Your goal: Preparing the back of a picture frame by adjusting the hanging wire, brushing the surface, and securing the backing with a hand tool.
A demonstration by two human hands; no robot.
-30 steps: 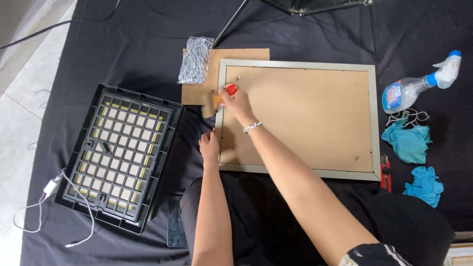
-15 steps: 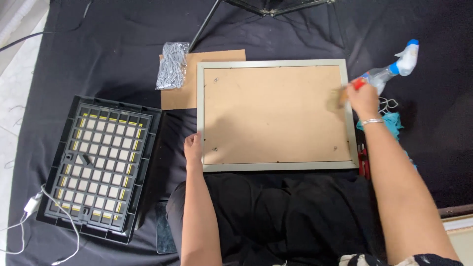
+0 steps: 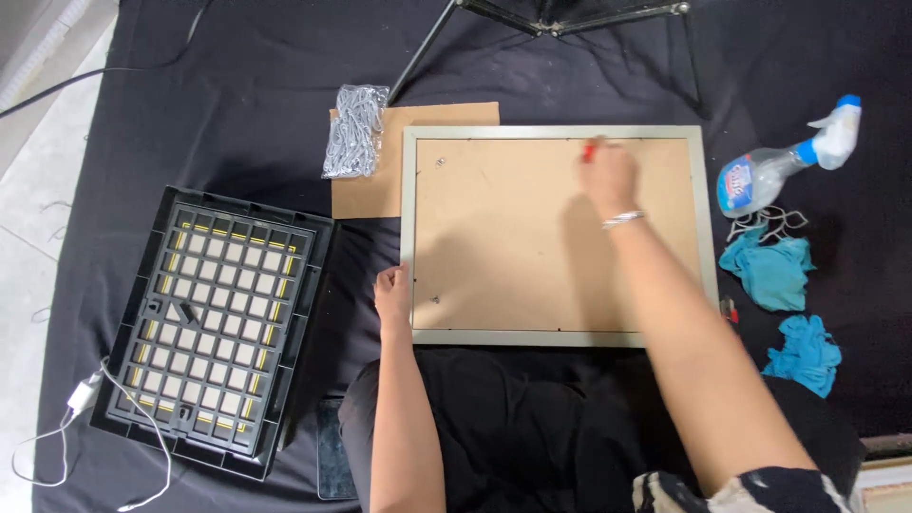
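A picture frame (image 3: 555, 336) with a pale grey border lies face down on the black cloth, its brown backing board (image 3: 503, 237) up. My left hand (image 3: 392, 294) rests flat on the frame's near left edge. My right hand (image 3: 608, 176) is closed on a small red-handled tool (image 3: 589, 149) near the top middle of the backing board, close to the upper border. A bracelet sits on my right wrist. Small metal clips show near the board's top left and bottom left corners.
A black plastic crate (image 3: 223, 328) lies left of the frame. A bag of metal hardware (image 3: 354, 131) rests on a cardboard sheet (image 3: 380, 185). A spray bottle (image 3: 784, 157), blue cloths (image 3: 771, 271) and a white cable (image 3: 85, 427) lie at the sides. Tripod legs (image 3: 437, 43) stand behind.
My right hand with the red tool went from the frame's top left to its right edge, then back to the top middle. My left hand stayed on the left edge.
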